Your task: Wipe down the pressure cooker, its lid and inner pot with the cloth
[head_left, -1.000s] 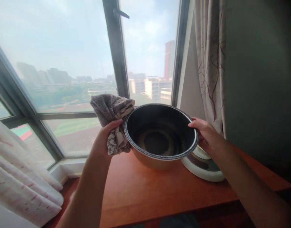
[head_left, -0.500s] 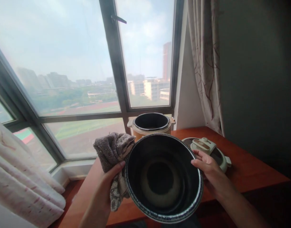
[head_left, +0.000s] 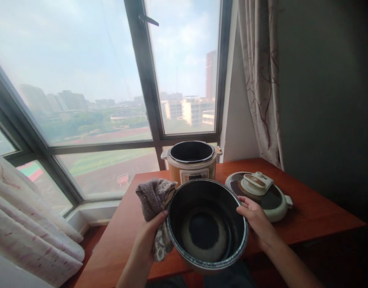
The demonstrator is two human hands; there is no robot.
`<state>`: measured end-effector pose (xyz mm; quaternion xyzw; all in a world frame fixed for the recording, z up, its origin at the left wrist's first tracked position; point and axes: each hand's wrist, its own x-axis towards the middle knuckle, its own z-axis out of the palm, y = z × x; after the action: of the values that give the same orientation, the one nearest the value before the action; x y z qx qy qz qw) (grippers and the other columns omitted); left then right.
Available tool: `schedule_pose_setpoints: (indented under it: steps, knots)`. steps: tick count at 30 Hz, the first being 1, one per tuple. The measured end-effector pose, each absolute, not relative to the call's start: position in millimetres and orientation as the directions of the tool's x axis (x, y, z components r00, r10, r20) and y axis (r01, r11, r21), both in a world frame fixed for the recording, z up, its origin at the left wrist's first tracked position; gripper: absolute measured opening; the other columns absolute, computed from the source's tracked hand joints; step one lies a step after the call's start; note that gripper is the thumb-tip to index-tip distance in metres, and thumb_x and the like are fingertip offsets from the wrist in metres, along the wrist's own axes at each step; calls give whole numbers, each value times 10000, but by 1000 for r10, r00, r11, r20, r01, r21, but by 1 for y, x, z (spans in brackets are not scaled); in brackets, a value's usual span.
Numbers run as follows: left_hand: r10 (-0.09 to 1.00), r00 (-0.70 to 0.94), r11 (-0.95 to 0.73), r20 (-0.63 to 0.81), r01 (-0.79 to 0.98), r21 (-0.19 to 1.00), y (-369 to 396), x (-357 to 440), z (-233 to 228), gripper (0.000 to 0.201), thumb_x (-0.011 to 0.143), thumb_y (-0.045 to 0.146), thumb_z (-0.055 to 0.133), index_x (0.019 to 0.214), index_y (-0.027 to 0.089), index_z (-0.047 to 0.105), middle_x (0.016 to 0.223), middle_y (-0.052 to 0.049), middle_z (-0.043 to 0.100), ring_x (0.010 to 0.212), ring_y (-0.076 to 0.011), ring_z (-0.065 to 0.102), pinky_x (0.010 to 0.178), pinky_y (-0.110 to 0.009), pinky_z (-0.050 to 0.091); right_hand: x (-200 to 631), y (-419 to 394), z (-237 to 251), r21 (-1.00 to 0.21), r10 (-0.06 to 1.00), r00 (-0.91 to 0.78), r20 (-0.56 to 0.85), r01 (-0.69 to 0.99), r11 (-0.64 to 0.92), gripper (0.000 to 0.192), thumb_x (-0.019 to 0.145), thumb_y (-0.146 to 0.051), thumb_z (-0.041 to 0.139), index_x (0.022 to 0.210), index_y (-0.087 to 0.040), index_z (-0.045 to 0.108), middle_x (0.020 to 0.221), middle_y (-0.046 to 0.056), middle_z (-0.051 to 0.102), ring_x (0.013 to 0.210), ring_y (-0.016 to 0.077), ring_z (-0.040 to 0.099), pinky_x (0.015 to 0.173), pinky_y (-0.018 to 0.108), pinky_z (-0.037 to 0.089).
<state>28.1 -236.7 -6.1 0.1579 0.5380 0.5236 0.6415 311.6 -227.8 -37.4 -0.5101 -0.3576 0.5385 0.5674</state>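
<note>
low in the frame's centre, the inner pot (head_left: 206, 226) sits between both hands: left hand (head_left: 149, 238) closed on the rag (head_left: 156, 200) and rim, right hand (head_left: 256, 222) gripping the opposite rim.

Dark round metal inner pot (head_left: 207, 228) is showing a pale ring inside; crumpled grey-brown patterned cloth (head_left: 155, 198), reddish-brown wooden table (head_left: 306, 208), beige-orange cooker body (head_left: 192, 165).
</note>
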Motion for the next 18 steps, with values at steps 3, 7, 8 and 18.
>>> schedule_pose_setpoints:
  steps: [3, 7, 8, 18]
  knots:
    - [854, -152, 366, -497, -503, 783, -230, 27, -15, 290, 796, 161, 694, 1080, 102, 699, 703, -119, 762, 581, -291, 740, 533, -369, 625, 309, -224, -41, -955, 974, 168, -150, -280, -98, 355, 599, -249, 729, 929, -229, 602, 726, 2, 727, 628, 211, 678, 571, 281, 492]
    - [877, -186, 303, -444, -502, 810, -225, 24, -28, 276, 769, 140, 716, 1039, 88, 706, 737, -132, 769, 648, -305, 755, 580, -373, 637, 306, -221, -47, -964, 972, 195, -130, -254, -78, 332, 594, -246, 715, 903, -241, 594, 651, -23, 685, 570, 202, 640, 549, 291, 480]
    - [885, -184, 290, -427, -500, 816, -225, 24, -30, 277, 760, 135, 722, 1032, 91, 707, 751, -134, 772, 671, -308, 759, 593, -374, 639, 306, -220, -48, -968, 971, 204, -122, -239, -71, 320, 591, -247, 710, 890, -246, 594, 622, -31, 668, 555, 203, 632, 540, 295, 478]
    - [887, -178, 304, -426, -469, 829, -224, 27, -22, 241, 739, 153, 740, 974, 107, 710, 701, -119, 761, 595, -304, 739, 428, -325, 577, 306, -211, -58, -994, 959, 275, -61, -107, -32, 295, 587, -298, 700, 858, -243, 597, 550, -38, 619, 527, 210, 619, 483, 281, 446]
